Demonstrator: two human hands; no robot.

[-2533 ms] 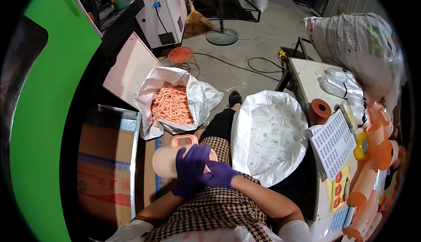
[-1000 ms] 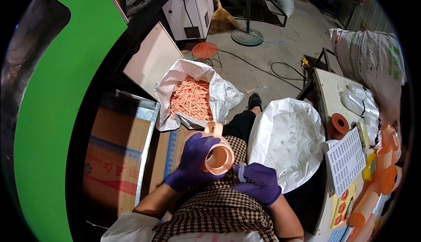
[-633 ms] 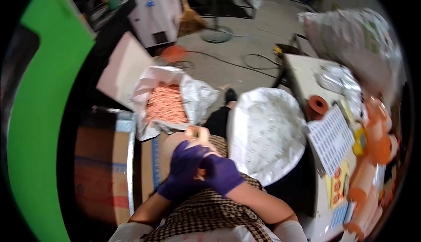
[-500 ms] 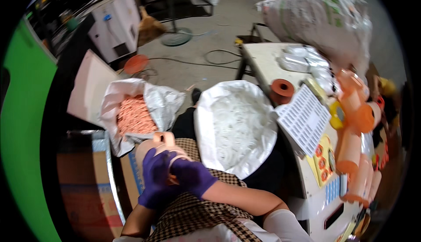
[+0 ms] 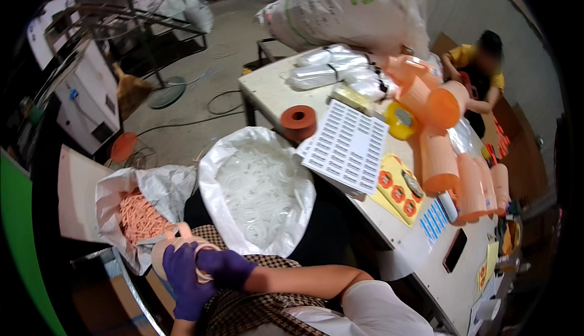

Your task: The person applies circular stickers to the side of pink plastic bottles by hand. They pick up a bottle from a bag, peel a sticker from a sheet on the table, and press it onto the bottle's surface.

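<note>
Low in front of me, both purple-gloved hands are closed around a pale peach plastic jug (image 5: 159, 258) with a loop handle at its top. My left hand (image 5: 184, 277) wraps its side, fingers pointing up. My right hand (image 5: 224, 268) presses in from the right at a ring-like rim; its fingertips are partly hidden. Just beyond the jug, a white sack (image 5: 159, 184) holds peach-coloured plastic scraps (image 5: 139, 217). To its right a larger white sack (image 5: 210, 171) is full of clear plastic rings (image 5: 258, 193).
On the white table (image 5: 267, 83) to my right are a reddish-brown roll (image 5: 298, 122), label sheets (image 5: 348, 144), a yellow tape roll (image 5: 399, 121), several orange jugs (image 5: 439, 162) and a phone (image 5: 455, 251). Another person (image 5: 477, 77) works beyond it. An open carton (image 5: 109, 302) stands at lower left.
My view has swung to the right, bringing more of the table and the other person into sight. Both hands remain on the jug.
</note>
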